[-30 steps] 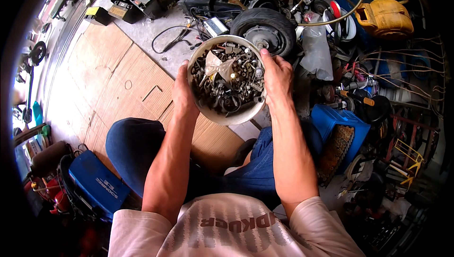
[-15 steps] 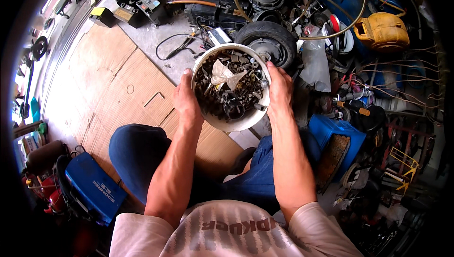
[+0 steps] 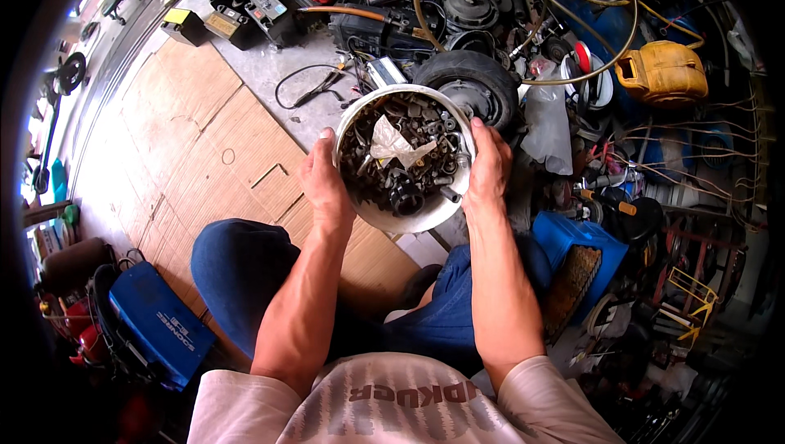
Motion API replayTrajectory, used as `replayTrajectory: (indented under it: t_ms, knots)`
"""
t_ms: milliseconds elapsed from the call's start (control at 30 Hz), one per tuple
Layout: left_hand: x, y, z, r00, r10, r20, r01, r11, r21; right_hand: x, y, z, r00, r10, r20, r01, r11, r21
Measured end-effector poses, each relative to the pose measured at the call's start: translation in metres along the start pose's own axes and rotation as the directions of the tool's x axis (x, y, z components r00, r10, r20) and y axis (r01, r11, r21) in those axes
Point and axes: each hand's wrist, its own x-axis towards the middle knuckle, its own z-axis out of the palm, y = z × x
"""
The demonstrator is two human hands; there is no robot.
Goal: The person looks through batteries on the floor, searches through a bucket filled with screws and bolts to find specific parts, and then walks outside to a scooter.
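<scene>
A round white bucket (image 3: 415, 223) is held up between my two hands, in front of my crossed legs. Inside it lie many dark, greasy nuts, bolts and small metal parts (image 3: 368, 135). A crumpled pale piece of plastic or paper (image 3: 392, 141) rests on top of them, with a black round part (image 3: 405, 199) below it. My left hand (image 3: 325, 182) grips the bucket's left side, thumb up by the rim. My right hand (image 3: 489, 164) closes on the right side the same way. The fingers under the bucket are partly hidden.
Flattened cardboard (image 3: 196, 150) covers the floor to the left, with a bent hex key (image 3: 270, 174) on it. Beyond the bucket are a small tyred wheel (image 3: 470, 84), batteries (image 3: 266, 11) and cables. A blue bin (image 3: 576, 235) stands right; a blue machine (image 3: 159, 321) stands left.
The whole view has shifted slightly, so the bucket and surroundings appear a little lower and to the right. Both hands keep their hold on the bucket.
</scene>
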Motion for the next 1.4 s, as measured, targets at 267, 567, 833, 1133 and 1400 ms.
replayTrajectory:
  t_ms: [267,567,833,1133,1400]
  knots:
    - [-0.002,0.002,0.006,0.999,-0.006,-0.032,0.004,0.999,-0.051,0.000,-0.001,0.004,0.999,0.048,-0.001,-0.048,0.997,0.058]
    - [-0.048,0.033,0.027,0.974,0.228,0.010,-0.191,0.795,0.576,0.009,0.021,-0.009,0.959,0.283,0.015,-0.282,0.946,0.157]
    - [-0.022,0.019,0.006,0.974,-0.133,-0.185,0.151,0.985,0.087,0.010,0.027,-0.004,0.924,0.374,-0.079,-0.370,0.927,0.067]
    - [-0.025,0.030,0.010,0.960,-0.184,-0.211,0.196,0.980,0.041,0.008,0.019,-0.001,0.957,0.286,-0.042,-0.285,0.958,0.040]
    - [-0.022,0.028,0.007,0.957,-0.198,-0.212,0.207,0.978,0.021,0.005,0.018,-0.001,0.949,0.315,-0.007,-0.315,0.948,0.052]
